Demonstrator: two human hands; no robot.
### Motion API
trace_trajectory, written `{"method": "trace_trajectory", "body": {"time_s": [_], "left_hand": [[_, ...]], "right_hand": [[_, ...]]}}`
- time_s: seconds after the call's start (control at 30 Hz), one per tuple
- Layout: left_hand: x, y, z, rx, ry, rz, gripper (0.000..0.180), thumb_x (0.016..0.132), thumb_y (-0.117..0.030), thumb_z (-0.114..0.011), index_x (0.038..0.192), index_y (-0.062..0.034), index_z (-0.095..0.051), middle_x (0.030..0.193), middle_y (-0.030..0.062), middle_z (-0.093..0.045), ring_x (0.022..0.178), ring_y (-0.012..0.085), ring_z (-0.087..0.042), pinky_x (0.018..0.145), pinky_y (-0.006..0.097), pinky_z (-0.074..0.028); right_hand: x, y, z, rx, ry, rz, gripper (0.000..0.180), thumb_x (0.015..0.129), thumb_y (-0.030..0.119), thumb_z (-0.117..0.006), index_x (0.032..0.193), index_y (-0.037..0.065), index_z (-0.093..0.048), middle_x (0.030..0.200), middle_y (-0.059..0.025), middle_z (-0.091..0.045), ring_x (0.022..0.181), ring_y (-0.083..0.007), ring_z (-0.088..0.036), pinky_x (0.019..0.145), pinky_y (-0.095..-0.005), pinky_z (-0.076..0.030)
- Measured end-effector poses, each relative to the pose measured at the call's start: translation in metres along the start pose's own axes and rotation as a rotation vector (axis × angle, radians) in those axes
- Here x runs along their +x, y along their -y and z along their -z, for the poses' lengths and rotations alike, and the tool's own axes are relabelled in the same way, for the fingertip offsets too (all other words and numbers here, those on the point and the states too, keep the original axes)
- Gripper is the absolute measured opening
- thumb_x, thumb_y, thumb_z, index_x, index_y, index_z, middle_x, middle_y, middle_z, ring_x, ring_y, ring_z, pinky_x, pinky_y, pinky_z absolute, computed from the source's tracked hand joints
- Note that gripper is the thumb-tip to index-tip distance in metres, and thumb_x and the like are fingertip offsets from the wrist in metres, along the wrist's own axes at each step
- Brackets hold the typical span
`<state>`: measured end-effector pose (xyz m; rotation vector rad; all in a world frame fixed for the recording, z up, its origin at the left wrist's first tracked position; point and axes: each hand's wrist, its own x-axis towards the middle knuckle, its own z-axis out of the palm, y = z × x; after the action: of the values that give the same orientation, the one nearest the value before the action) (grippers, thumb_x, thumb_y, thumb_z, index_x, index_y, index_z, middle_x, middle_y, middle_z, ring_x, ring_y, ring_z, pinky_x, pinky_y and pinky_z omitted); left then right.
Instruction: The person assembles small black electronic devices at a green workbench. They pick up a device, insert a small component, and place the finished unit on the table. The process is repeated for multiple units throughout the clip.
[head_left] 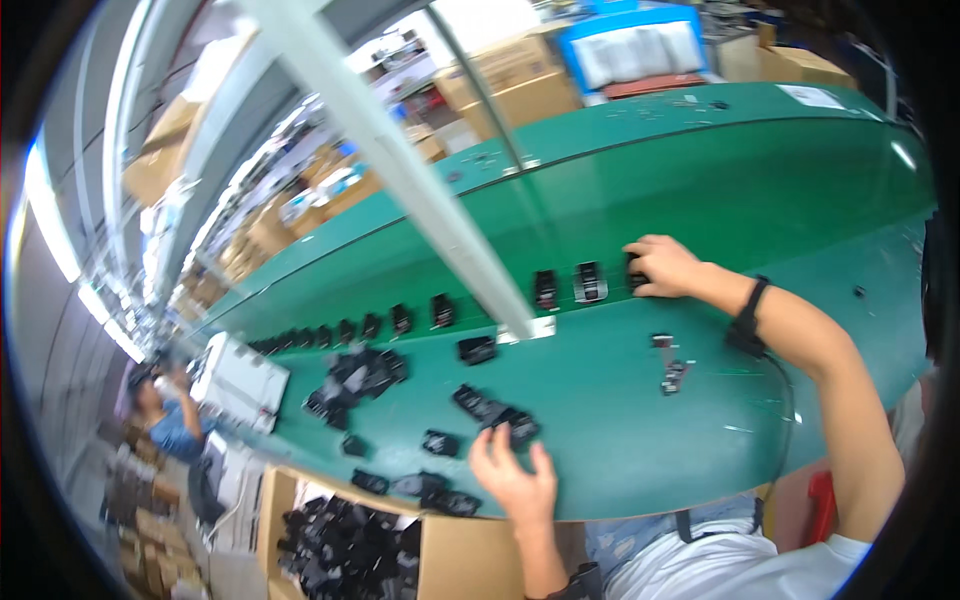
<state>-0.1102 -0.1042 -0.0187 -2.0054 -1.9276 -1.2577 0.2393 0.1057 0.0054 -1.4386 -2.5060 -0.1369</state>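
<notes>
My right hand [668,268] reaches to the far side of the green table [600,470], its fingers closed round a small black plastic part [637,280]. That part stands at the right end of a row of similar parts, beside one with a pale edge [590,283] and another black part [545,289]. Nearer to me, my left hand [517,478] has its fingers spread at the near side of a black part [518,425]. Whether the fingertips touch it cannot be told. A second black part [470,401] lies just beyond it.
A pile of black parts [360,372] lies left of my left hand. Below the table edge stands a cardboard box [470,555] filled with black pieces. A pale metal post [400,170] rises from the table. Small bits [672,372] lie right of centre. A person [172,420] is far left.
</notes>
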Motion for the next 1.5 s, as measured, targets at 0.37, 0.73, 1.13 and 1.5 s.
{"method": "trace_trajectory", "body": {"time_s": [0.37,0.73,1.13,1.5], "left_hand": [[-0.001,0.0,-0.015,-0.083,0.044,0.102,0.041,0.076,-0.012,-0.076,0.112,-0.0045,-0.057,0.131,0.0215,-0.045,0.115,0.043,-0.053,0.094,0.048,-0.048],[0.022,-0.018,-0.028,-0.079,0.119,0.13,0.045,0.074,-0.023,-0.083,0.098,-0.0047,-0.05,0.117,0.0166,-0.044,0.095,0.0389,-0.061,0.074,0.048,-0.054],[0.046,-0.08,-0.038,-0.426,0.351,-0.082,0.072,0.075,-0.02,-0.078,0.133,-0.0023,-0.04,0.128,0.0224,-0.043,0.106,0.0431,-0.058,0.087,0.047,-0.053],[0.053,-0.163,-0.101,-0.854,0.697,-0.259,0.069,0.069,-0.012,-0.077,0.127,-0.002,-0.041,0.123,0.0203,-0.048,0.11,0.0419,-0.054,0.091,0.048,-0.047]], "right_hand": [[-0.094,0.08,0.051,0.411,0.214,0.239,0.047,0.074,0.017,-0.077,0.12,0.01,-0.067,0.143,-0.0224,-0.044,0.127,-0.0409,-0.046,0.105,-0.0463,-0.044],[-0.136,0.079,0.042,0.381,0.045,-0.048,0.026,0.08,0.007,-0.067,0.105,0.002,-0.07,0.118,-0.0149,-0.058,0.106,-0.0325,-0.055,0.092,-0.0413,-0.048],[-0.15,0.072,0.05,0.674,-0.129,-0.328,0.024,0.063,-0.011,-0.07,0.083,0.0,-0.062,0.092,-0.0106,-0.059,0.084,-0.0228,-0.06,0.068,-0.0297,-0.051],[-0.182,0.053,0.028,1.115,-0.262,-0.467,0.018,0.072,-0.006,-0.06,0.088,-0.002,-0.065,0.101,-0.0075,-0.063,0.087,-0.0137,-0.06,0.073,-0.024,-0.05]]}}
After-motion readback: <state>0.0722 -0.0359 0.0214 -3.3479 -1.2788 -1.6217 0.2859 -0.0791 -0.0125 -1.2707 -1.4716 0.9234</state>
